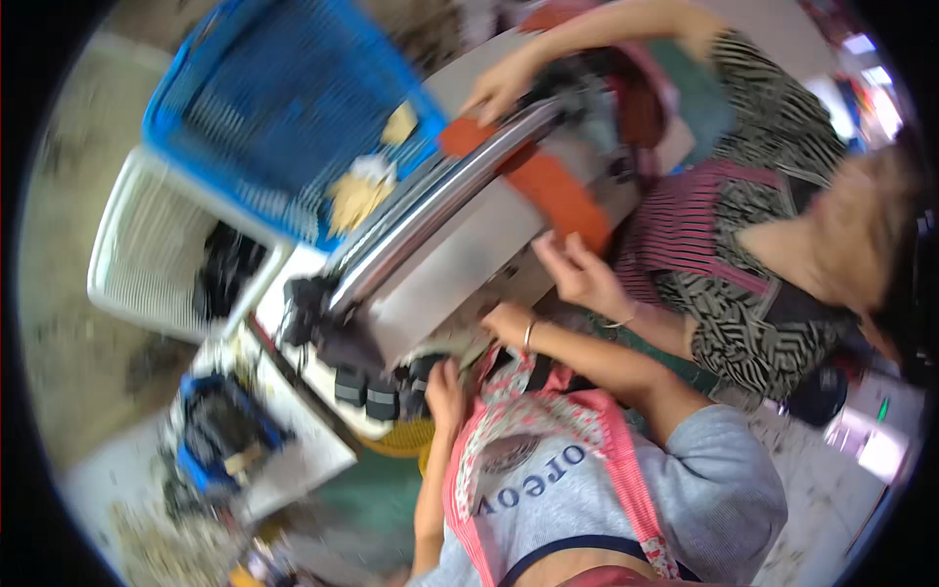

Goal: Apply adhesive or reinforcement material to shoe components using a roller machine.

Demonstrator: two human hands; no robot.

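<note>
My left hand (pixel 446 398) is at the near edge of a metal-topped machine (pixel 430 293), fingers closed beside dark padded pieces (pixel 380 396). What it pinches is blurred. My right hand (pixel 509 324), with a bangle at the wrist, is curled at the same edge, a little farther right. Whatever it grips is hidden. Pale cloth (pixel 460 342) lies between my hands. Across the machine, a co-worker's hand (pixel 504 88) rests on an orange-red strip (pixel 558 191) passing under the metal roller (pixel 450 201). That person's other hand (pixel 585 282) is open near the strip's close end.
A blue basket (pixel 284 108) with pale scraps (pixel 357 201) stands beyond the roller. Left of it is a white basket (pixel 147 245) with black pieces (pixel 225 269). A blue container (pixel 225 430) of dark bits sits lower left. A yellow basket (pixel 401 437) is below the machine edge.
</note>
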